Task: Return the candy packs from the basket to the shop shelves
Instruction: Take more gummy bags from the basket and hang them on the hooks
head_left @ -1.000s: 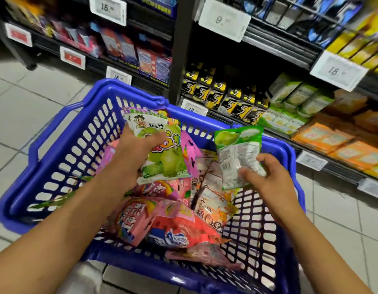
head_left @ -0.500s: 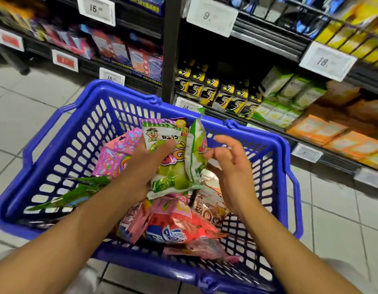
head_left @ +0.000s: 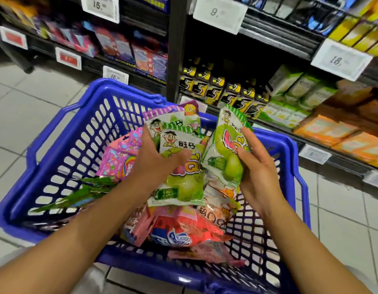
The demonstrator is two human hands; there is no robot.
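Note:
A blue plastic basket (head_left: 56,162) sits in front of me with several candy packs in it. My left hand (head_left: 156,164) grips a small stack of green grape-candy packs (head_left: 179,166) above the basket, thumb across the front one. My right hand (head_left: 256,166) holds another green candy pack (head_left: 226,149) upright beside the stack, fingers curled on its right edge. Below lie a red pack (head_left: 183,230), an orange pack (head_left: 217,206), a pink rainbow pack (head_left: 118,162) and a green wrapper (head_left: 81,192).
Shop shelves (head_left: 275,37) rise just beyond the basket, with white price tags (head_left: 341,59) on their edges. Black-and-yellow packs (head_left: 224,92), pale green boxes (head_left: 294,92) and orange boxes (head_left: 332,132) fill the lower right shelf. Grey tiled floor (head_left: 20,111) spreads to the left.
My right hand brought its green pack over to the left hand's stack and now holds a green pack face-up beside it. The left hand's stack has lifted slightly.

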